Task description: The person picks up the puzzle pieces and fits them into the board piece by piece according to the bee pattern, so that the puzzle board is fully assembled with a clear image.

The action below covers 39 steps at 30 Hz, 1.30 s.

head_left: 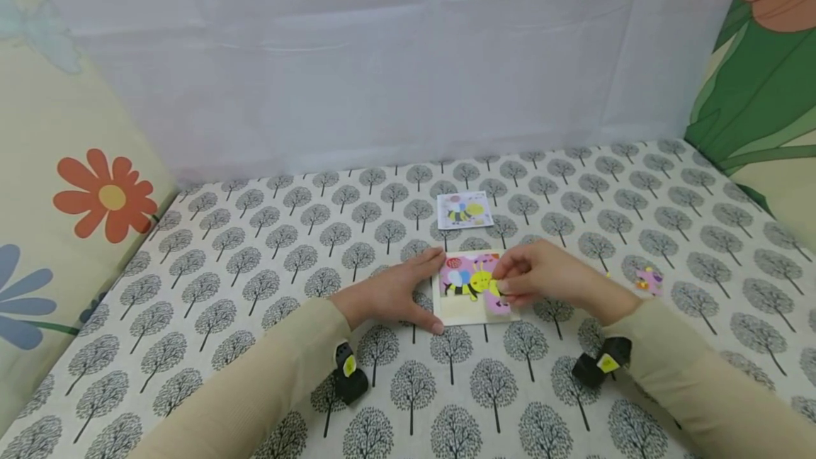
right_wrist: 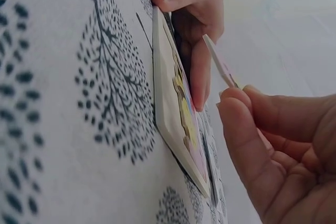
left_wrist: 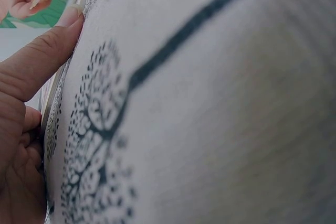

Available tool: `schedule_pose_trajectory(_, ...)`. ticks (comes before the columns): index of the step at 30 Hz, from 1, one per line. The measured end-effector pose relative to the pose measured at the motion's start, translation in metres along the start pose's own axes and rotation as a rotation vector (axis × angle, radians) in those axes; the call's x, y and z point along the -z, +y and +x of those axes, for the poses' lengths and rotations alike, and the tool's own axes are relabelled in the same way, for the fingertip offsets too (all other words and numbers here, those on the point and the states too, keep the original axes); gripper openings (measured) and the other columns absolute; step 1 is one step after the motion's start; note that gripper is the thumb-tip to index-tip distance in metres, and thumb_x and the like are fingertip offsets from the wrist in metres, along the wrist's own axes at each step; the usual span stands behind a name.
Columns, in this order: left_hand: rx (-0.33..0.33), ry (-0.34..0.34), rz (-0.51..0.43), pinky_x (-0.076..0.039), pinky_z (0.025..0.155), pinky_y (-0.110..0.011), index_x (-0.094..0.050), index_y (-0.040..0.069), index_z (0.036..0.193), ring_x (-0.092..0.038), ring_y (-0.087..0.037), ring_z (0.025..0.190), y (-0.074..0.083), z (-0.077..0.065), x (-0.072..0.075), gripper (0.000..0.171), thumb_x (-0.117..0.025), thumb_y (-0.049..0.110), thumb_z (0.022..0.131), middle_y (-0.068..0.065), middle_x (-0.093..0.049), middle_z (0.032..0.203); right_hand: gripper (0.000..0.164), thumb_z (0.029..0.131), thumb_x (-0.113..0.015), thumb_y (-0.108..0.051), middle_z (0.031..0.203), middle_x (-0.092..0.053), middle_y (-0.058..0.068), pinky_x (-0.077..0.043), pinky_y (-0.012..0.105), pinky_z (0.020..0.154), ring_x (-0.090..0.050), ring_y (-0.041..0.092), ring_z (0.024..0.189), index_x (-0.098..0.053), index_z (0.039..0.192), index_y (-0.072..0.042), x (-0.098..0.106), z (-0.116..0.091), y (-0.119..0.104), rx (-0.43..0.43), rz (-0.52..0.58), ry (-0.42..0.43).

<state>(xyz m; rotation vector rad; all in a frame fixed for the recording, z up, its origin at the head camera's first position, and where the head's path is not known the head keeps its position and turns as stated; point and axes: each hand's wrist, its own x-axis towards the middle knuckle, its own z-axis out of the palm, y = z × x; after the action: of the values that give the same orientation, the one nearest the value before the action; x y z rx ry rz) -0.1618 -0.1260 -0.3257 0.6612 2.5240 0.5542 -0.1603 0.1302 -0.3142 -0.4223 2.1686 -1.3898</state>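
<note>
A square puzzle board with a pale frame and a yellow bee picture lies on the cloth. Its near strip shows bare backing; coloured pieces fill the far part. My left hand rests at the board's left side, thumb by the near corner and fingers stretched toward the far one. Between thumb and fingertips, my right hand pinches a thin pink-and-yellow puzzle piece. In the right wrist view this piece is raised off the board and tilted.
Behind the board lies a picture card with the same bee. Several loose puzzle pieces lie in a small heap to the right. The tree-print cloth covers the table, and a white sheet hangs behind it.
</note>
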Motion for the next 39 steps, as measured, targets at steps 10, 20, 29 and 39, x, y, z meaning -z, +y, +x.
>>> schedule_pose_trajectory(10,-0.008,-0.004,-0.003,-0.011,0.116,-0.04,-0.012,0.02,0.149,-0.004,-0.016,0.142,-0.001,0.0,0.0,0.112,-0.078,0.05,0.064,0.009,0.002,0.156,0.018,0.08,-0.064,0.001,0.082,-0.063,0.012,-0.058,0.031,0.068,-0.064,0.015,0.068,-0.061,0.097,0.006,-0.015,0.01,-0.001,-0.011,0.02,0.007)
schedule_pose_trajectory(20,-0.015,0.001,-0.004,-0.011,0.115,-0.04,-0.012,0.02,0.149,-0.005,-0.017,0.142,-0.002,-0.001,-0.002,0.112,-0.078,0.051,0.064,0.008,0.002,0.156,0.016,0.079,-0.065,-0.002,0.082,-0.063,0.01,-0.057,0.029,0.068,-0.065,0.015,0.068,-0.063,0.095,0.001,-0.028,0.02,-0.007,-0.027,-0.015,0.024)
schedule_pose_trajectory(29,-0.025,-0.002,-0.002,-0.012,0.115,-0.04,-0.011,0.019,0.149,-0.006,-0.018,0.142,-0.002,-0.001,-0.001,0.112,-0.078,0.049,0.065,0.006,0.002,0.156,0.012,0.079,-0.065,0.001,0.079,-0.063,0.009,-0.057,0.027,0.064,-0.064,0.014,0.065,-0.063,0.091,0.001,-0.037,0.029,-0.009,-0.068,-0.02,0.035)
schedule_pose_trajectory(39,-0.023,-0.004,0.013,-0.012,0.115,-0.041,-0.011,0.02,0.149,-0.005,-0.018,0.142,-0.003,0.0,-0.001,0.112,-0.077,0.052,0.065,0.008,0.003,0.155,0.008,0.078,-0.066,0.0,0.075,-0.062,0.007,-0.056,0.025,0.063,-0.063,0.012,0.063,-0.063,0.085,-0.001,-0.043,0.034,-0.015,-0.057,-0.092,0.055)
